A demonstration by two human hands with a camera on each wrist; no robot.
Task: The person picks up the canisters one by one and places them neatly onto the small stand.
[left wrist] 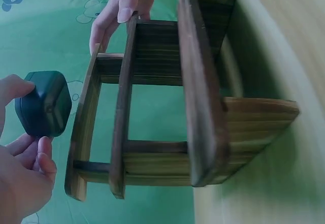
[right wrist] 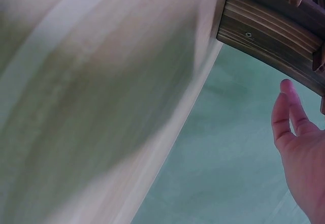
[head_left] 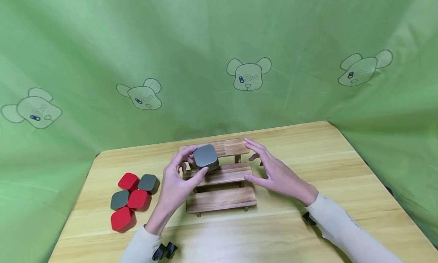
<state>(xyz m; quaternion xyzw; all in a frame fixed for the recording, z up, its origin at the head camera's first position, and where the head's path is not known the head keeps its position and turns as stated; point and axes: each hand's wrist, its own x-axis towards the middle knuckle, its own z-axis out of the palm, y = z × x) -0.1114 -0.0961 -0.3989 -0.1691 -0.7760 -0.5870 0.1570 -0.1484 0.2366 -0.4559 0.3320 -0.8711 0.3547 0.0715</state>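
Note:
My left hand (head_left: pixel 178 179) pinches a dark grey block with rounded corners (head_left: pixel 206 156) between thumb and fingers. In the head view the block overlaps the top and middle steps of a three-step wooden display stand (head_left: pixel 222 200). The left wrist view shows the block (left wrist: pixel 48 103) held off the stand's top step (left wrist: pixel 81 127), with a gap between them. At the stand's right end, my right hand (head_left: pixel 273 173) has its index fingertip right at the top step and its thumb at the middle step; its fingers are loosely extended.
Left of the stand, a cluster of blocks lies on the wooden table (head_left: pixel 291 232): three red ones, one red block (head_left: pixel 123 219) nearest me, and two dark grey ones, including a grey block (head_left: pixel 149 183). Behind the table hangs a green curtain (head_left: pixel 191 65).

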